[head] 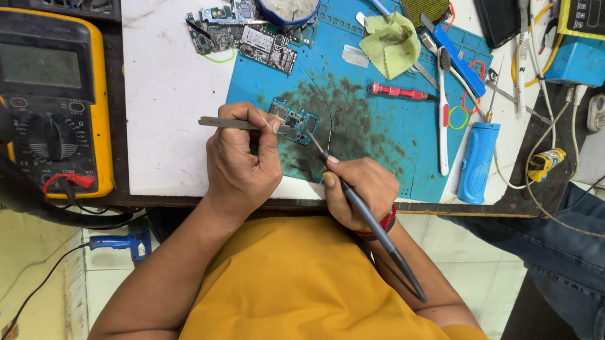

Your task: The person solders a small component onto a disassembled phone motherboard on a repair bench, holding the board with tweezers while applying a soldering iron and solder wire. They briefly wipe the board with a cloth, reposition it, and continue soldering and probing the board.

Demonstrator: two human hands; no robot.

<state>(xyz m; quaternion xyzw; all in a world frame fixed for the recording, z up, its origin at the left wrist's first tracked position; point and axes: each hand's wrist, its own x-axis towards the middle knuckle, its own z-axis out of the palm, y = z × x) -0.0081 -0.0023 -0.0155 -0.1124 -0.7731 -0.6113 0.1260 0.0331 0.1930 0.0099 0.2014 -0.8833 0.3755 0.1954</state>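
- The left hand reaches in from a bent forearm, knuckles up, fingers curled tight around metal tweezers pinched between thumb and forefinger.
- The tweezer tips rest on a small circuit board, which lies on the stained blue mat on the table.
- The right hand sits just behind the board, wrist at the table edge, closed in a pen grip on a dark soldering iron.
- The iron's tip touches the board's near edge.
- A yellow multimeter stands well apart to the left.
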